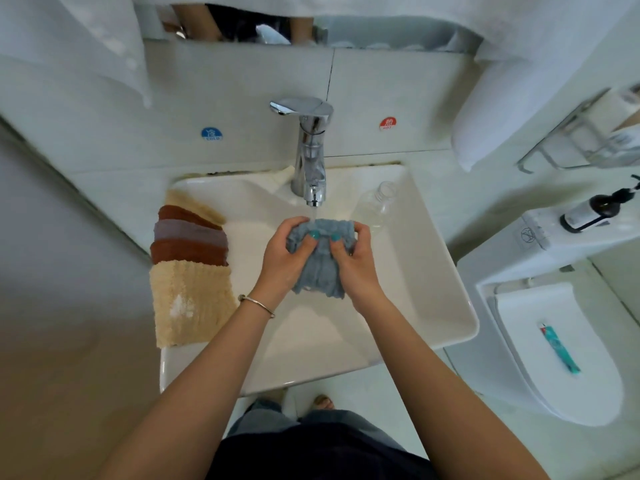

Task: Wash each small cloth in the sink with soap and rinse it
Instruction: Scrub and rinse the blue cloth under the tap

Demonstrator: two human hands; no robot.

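At the sink's left rim: a row of folded cloths [192,261] lies overlapped along the edge, cream at both ends, rust and grey between; white powder dots the nearest cream one.
Left hand [285,252]: clenched on the left side of a blue-grey cloth [317,268], thumb pressed into its front; a thin bangle [256,304] circles the wrist.
Cloth: bunched between both hands over the middle of the sink [426,271], its top edge under the water running from the chrome tap [310,150].
Right hand [355,258]: grasping the cloth's right side, thumb on the fabric.
Back right of the sink: a clear plastic bottle [375,206] lies on the rim.
Far right: a dark pump bottle [595,209] rests on the toilet tank; a teal tube [559,348] lies on the toilet lid [540,386].
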